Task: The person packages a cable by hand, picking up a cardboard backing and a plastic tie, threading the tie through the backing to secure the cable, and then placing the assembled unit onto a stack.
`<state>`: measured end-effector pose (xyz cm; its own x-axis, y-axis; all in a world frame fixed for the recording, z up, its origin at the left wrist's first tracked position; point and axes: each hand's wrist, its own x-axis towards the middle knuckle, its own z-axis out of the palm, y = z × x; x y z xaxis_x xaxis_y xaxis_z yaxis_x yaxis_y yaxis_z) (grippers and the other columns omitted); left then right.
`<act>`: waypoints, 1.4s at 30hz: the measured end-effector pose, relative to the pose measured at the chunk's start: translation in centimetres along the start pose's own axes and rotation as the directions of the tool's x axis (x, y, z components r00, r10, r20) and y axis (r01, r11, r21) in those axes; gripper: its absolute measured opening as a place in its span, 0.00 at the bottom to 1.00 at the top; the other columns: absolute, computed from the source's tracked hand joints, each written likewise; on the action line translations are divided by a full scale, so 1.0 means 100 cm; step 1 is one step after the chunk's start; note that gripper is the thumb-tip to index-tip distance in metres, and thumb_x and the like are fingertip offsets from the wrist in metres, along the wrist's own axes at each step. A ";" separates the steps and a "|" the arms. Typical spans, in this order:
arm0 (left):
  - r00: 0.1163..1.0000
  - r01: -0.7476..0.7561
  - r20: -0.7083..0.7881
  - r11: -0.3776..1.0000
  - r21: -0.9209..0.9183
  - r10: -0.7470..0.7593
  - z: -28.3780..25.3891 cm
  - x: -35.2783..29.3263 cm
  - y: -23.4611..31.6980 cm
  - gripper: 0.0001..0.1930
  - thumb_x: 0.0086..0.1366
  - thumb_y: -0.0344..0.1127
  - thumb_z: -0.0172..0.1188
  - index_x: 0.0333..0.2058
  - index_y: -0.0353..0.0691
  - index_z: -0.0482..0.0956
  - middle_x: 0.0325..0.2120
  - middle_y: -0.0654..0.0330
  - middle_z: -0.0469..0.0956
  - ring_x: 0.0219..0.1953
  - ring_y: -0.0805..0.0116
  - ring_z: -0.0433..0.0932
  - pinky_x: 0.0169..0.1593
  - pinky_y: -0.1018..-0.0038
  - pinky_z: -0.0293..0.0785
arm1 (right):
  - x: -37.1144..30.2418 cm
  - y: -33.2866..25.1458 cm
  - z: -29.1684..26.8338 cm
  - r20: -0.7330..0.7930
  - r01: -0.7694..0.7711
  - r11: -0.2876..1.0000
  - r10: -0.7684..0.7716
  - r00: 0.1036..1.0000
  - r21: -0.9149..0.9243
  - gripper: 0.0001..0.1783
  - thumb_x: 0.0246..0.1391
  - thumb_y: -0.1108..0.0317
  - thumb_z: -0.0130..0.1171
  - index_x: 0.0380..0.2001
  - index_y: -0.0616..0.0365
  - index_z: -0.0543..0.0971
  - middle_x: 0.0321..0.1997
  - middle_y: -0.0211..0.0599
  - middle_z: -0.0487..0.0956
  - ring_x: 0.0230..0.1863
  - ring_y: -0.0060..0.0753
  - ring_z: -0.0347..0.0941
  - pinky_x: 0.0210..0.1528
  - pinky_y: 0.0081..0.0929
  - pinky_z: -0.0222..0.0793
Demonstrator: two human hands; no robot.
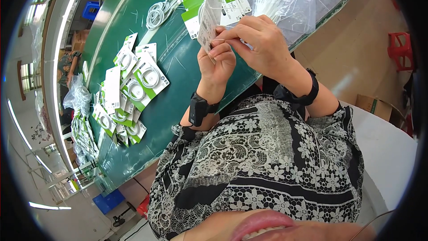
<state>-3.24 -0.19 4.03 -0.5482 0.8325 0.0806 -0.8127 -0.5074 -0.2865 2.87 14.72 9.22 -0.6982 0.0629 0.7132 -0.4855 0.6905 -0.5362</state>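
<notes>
Now, at the frame's top middle, our left hand holds a card; our right hand pinches a thin white tie — we're likely threading it, so next needs steady fingers.

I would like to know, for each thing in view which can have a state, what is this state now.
Left hand: closed on the held card
Held card: raised, on edge
Right hand: fingers pinched beside the card
Packaged cables: coiled on cards, heaped
Loose cable: coiled, without card
Green-and-white cards: overlapping, fanned
White ties: bundled
Clear bag: lying flat; opening unclear
</notes>
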 end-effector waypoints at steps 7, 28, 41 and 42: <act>0.970 -0.155 -0.083 0.842 0.517 0.229 -0.005 0.005 -0.004 0.17 0.71 0.40 0.42 0.55 0.40 0.61 0.39 0.57 0.75 0.33 0.70 0.77 0.31 0.74 0.76 | -0.001 0.008 -0.008 0.095 -0.056 0.995 0.048 0.994 0.078 0.12 0.45 0.77 0.61 0.35 0.53 0.79 0.31 0.31 0.77 0.32 0.32 0.74 0.40 0.27 0.67; 0.855 -0.251 0.202 0.039 0.967 0.477 0.015 0.026 -0.021 0.22 0.67 0.26 0.50 0.57 0.42 0.55 0.52 0.54 0.69 0.51 0.62 0.74 0.49 0.61 0.79 | -0.003 0.045 -0.029 -0.162 0.038 0.999 -0.032 0.986 0.037 0.24 0.43 0.80 0.62 0.47 0.57 0.74 0.41 0.30 0.78 0.51 0.31 0.68 0.53 0.32 0.62; 0.939 -0.228 0.115 0.337 0.914 0.324 0.004 0.016 -0.022 0.21 0.72 0.29 0.40 0.61 0.45 0.54 0.51 0.54 0.70 0.51 0.64 0.74 0.49 0.64 0.79 | -0.005 0.031 -0.004 0.006 0.179 0.953 -0.183 0.983 -0.245 0.22 0.39 0.72 0.66 0.42 0.50 0.76 0.35 0.23 0.79 0.39 0.32 0.67 0.48 0.30 0.55; 0.935 -0.228 0.111 0.330 0.916 0.338 0.003 0.017 -0.021 0.21 0.72 0.29 0.39 0.62 0.45 0.54 0.52 0.55 0.69 0.51 0.64 0.74 0.49 0.64 0.79 | -0.004 0.031 -0.003 0.007 0.177 0.953 -0.181 0.984 -0.246 0.22 0.39 0.72 0.66 0.42 0.50 0.76 0.35 0.23 0.79 0.39 0.32 0.67 0.48 0.30 0.55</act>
<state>-2.52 2.19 5.03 -0.8088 0.5820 0.0842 -0.3243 -0.5609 0.7617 1.86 17.02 7.41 -0.6026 -0.0680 0.7951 -0.4565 0.8466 -0.2736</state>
